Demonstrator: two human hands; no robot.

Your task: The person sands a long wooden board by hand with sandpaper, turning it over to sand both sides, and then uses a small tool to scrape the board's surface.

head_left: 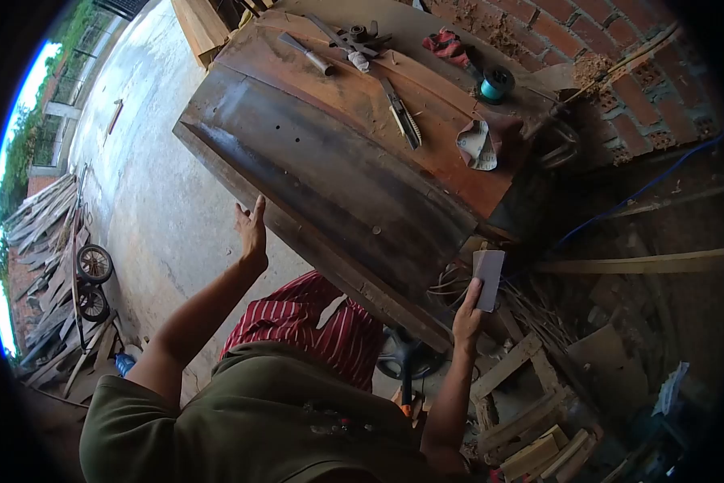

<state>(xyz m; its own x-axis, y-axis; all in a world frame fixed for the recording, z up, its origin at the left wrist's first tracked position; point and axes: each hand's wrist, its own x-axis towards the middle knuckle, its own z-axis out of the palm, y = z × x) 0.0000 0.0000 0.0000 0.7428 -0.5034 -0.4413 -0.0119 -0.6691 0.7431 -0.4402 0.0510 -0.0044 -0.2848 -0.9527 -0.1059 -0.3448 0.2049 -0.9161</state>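
Note:
My left hand [253,235] rests at the long near edge of a dark wooden panel [313,149], its thumb and fingers apart and holding nothing. Past the panel's right end, my right hand [468,315] grips a flat, pale grey rectangular block [489,279], with the thumb laid along its face. The panel slants across the bench and has a raised lip along its near side. Behind it, on the reddish-brown wooden top [338,101], lie a crumpled piece of sandpaper [478,146], a chisel [307,55] and a long narrow toothed tool [402,115].
A teal spool [496,84] and a red cloth [449,48] sit at the back of the bench. Brick paving [575,44] lies beyond. Scrap wood [531,386] is piled at lower right; planks [48,249] and two small wheels [94,264] stand left of the concrete floor [148,161].

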